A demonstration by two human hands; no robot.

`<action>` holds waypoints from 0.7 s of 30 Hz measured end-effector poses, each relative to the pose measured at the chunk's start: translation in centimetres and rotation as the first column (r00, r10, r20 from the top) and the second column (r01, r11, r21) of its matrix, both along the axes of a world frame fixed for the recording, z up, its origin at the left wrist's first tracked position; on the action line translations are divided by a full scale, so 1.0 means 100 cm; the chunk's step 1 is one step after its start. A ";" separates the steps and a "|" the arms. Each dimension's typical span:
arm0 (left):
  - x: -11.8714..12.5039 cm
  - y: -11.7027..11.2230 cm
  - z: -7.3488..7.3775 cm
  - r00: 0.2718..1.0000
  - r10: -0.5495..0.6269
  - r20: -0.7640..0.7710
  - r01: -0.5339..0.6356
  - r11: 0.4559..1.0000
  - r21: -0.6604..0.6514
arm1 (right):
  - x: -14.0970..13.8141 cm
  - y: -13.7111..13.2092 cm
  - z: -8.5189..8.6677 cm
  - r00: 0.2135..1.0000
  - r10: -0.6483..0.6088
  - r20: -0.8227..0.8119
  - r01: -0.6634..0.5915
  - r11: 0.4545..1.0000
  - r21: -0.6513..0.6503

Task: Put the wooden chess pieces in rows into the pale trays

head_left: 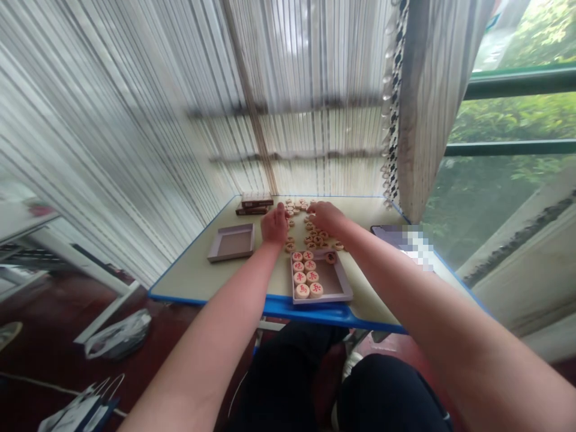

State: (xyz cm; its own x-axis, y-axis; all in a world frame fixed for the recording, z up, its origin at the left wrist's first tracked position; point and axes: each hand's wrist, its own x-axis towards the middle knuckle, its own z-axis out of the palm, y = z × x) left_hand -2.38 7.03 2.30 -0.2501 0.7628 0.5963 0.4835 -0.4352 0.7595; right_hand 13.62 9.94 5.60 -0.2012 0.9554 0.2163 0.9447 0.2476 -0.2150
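Wooden xiangqi pieces [314,239] lie loose in a cluster on the table, some stacked or touching. My left hand [275,225] is curled at the left side of the cluster, its fingertips mostly hidden. Over the right part of the cluster, my right hand [328,217] reaches down with bent fingers close together at the pieces. What either hand holds, if anything, is hidden. Nearer me sits an open shallow box [344,285]. Two columns of red-marked pieces [312,276] fill its left side, and one dark-marked piece [330,258] lies at its far right.
An empty shallow box lid [215,251] lies on the left of the blue-edged table [184,279]. Small dark boxes [256,202] are stacked behind it. A dark flat object [387,235] lies at the right edge. Curtains hang behind; plastic bags [119,336] rest on the floor.
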 end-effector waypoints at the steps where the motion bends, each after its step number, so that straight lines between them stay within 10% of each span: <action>1: 0.000 0.000 0.000 1.000 -0.021 0.024 0.021 1.000 -0.004 | -0.003 0.005 -0.001 1.000 -0.002 0.018 0.002 1.000 -0.006; 12: -0.001 -0.003 0.003 0.999 -0.022 0.050 0.022 1.000 0.003 | -0.015 0.011 0.003 0.994 -0.105 -0.018 0.104 0.993 -0.053; 21: -0.002 0.000 0.002 0.988 0.009 -0.154 -0.001 0.999 0.054 | 0.042 -0.125 0.006 0.943 0.193 -0.271 -0.168 0.979 0.113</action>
